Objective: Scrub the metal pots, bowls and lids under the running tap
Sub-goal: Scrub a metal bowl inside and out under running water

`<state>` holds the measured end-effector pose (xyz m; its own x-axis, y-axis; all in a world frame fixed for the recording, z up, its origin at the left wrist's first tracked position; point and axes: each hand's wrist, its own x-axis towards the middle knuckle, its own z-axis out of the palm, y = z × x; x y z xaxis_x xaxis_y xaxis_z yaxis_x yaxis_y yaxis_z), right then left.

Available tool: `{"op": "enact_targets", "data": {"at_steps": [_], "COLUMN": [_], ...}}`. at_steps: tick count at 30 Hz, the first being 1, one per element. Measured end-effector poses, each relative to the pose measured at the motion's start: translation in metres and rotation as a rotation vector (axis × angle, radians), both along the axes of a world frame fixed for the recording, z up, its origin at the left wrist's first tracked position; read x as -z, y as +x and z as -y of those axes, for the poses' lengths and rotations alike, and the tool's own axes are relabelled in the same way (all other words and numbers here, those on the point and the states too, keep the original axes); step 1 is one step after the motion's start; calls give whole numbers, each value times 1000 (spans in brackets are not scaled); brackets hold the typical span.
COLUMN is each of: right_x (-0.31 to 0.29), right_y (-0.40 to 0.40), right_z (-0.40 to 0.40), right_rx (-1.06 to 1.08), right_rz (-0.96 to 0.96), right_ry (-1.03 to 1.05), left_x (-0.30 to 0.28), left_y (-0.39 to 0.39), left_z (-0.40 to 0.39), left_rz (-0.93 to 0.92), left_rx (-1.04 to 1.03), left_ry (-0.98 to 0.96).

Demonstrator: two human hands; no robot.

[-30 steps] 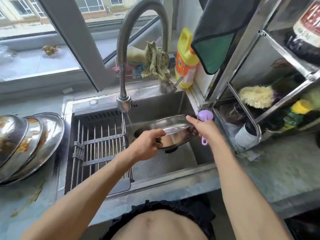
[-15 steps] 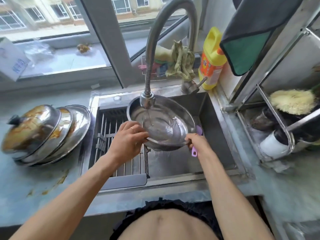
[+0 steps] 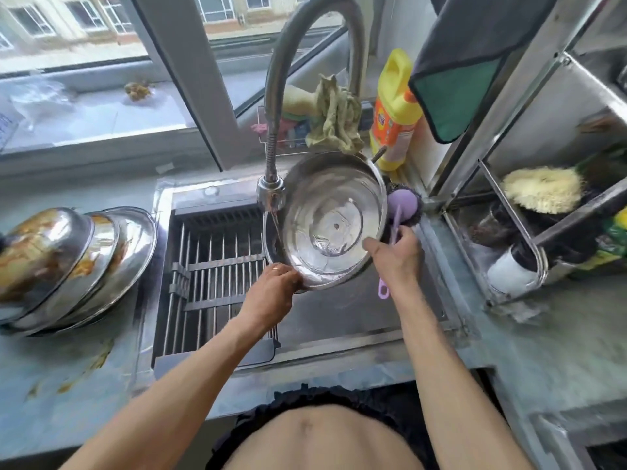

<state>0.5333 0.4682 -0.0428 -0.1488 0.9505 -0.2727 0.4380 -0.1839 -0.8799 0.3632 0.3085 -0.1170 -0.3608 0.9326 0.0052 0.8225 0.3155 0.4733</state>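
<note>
Here, beside the tap head (image 3: pixel 270 193), the left hand (image 3: pixel 271 293) grips the tilted bowl's (image 3: pixel 334 218) rim, the right hand (image 3: pixel 395 254) clasps rim and purple brush (image 3: pixel 402 208) together.

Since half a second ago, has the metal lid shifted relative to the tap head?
Yes. The metal lid has moved right and tipped up: before it sat directly under the tap head, now it lies to the tap head's right, its inside facing the camera.

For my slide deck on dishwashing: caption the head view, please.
Both hands tilt a round steel bowl beside the tap's spray head, the right hand also gripping a purple-handled scrub brush.
</note>
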Motion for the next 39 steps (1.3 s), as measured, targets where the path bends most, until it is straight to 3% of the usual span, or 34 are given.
{"op": "enact_targets", "data": {"at_steps": [5, 9, 12, 16, 19, 24, 29, 35, 39], "right_x": [-22, -14, 6, 36, 65, 75, 60, 19, 1], "right_y": [7, 6, 2, -5, -10, -11, -3, 11, 23], "right_z": [-15, -26, -26, -10, 7, 19, 14, 5, -5], "right_rx": [-51, -109, -98, -42, -9, -17, 14, -3, -34], "right_rz": [248, 315, 218, -75, -145, -92, -162, -74, 66], "right_ry": [126, 34, -171, -533, -634, -421, -167, 27, 36], "left_x": [1, -22, -46, -71, -74, -46, -15, 15, 20], "left_y": [2, -11, -19, -27, -29, -33, -25, -2, 10], "left_z": [6, 14, 9, 2, 5, 30, 30, 11, 13], "left_rz": [148, 150, 96, -37, -159, -304, -251, -92, 13], "left_rx": [75, -13, -38, 114, 207, 159, 74, 81, 123], "left_ry": [143, 219, 312, 371, 361, 214, 17, 84, 140]}}
